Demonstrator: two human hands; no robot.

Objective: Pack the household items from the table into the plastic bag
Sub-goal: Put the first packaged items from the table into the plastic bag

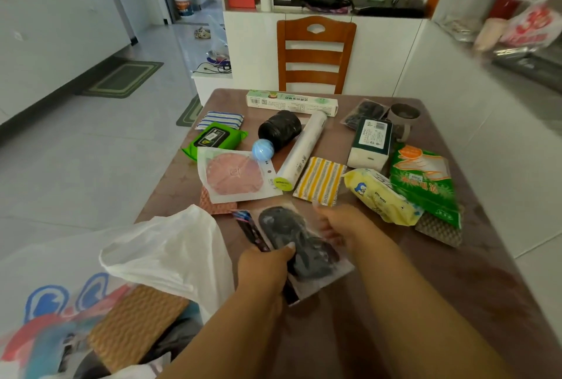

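Observation:
A clear packet with a dark item (299,246) lies near the table's front, gripped by both hands. My left hand (266,266) holds its near left edge, thumb on top. My right hand (340,223) pinches its far right edge. The white plastic bag (165,249) gapes open at the lower left, beside the table, with a brown ribbed pad (133,322) and other goods inside. Further back lie a pink pad packet (234,175), a blue ball (263,149), a white film roll (301,150), a yellow striped cloth (320,181) and a yellow wipes pack (380,196).
More items crowd the brown table (456,287): green wipes pack (217,138), black bag roll (279,127), long green box (292,102), tissue pack (371,143), green glove packet (425,181), grey cup (403,118). A wooden chair (314,53) stands behind the far edge.

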